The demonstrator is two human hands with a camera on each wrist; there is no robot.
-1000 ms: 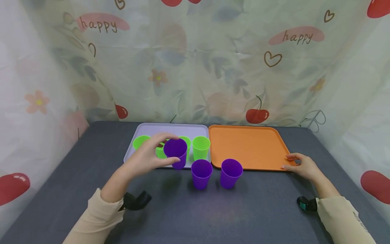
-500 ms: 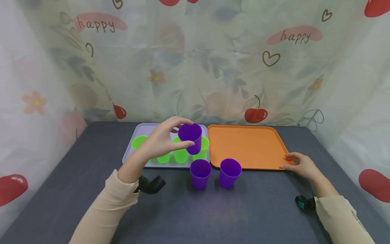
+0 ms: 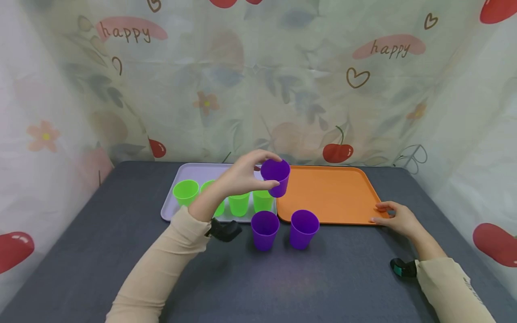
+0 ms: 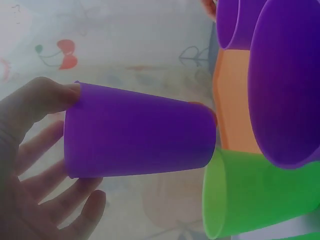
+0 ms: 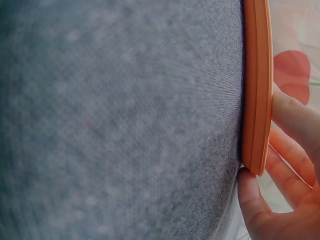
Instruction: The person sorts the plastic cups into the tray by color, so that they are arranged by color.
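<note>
My left hand (image 3: 244, 175) holds a purple cup (image 3: 280, 185) by its rim, thumb on the near side and fingers on the far side. The cup is upright and overlaps the left end of the orange tray (image 3: 331, 197). In the left wrist view the held cup (image 4: 140, 132) shows its smooth side, close to a green cup (image 4: 265, 192). At the tray's front right corner, my right hand (image 3: 401, 220) grips the edge between thumb and fingers. The right wrist view shows the thumb at the orange rim (image 5: 257, 90) from below.
Several green cups (image 3: 239, 205) stand in a row on a lilac tray (image 3: 202, 169) left of the orange one, partly hidden by my left arm. Two more purple cups, one left (image 3: 264, 231) and one right (image 3: 304, 231), stand on the dark tabletop (image 3: 282, 287) before the trays.
My left hand has carried the purple cup rightward and up, from over the lilac tray to the orange tray's left end. My right hand stays at the tray corner.
</note>
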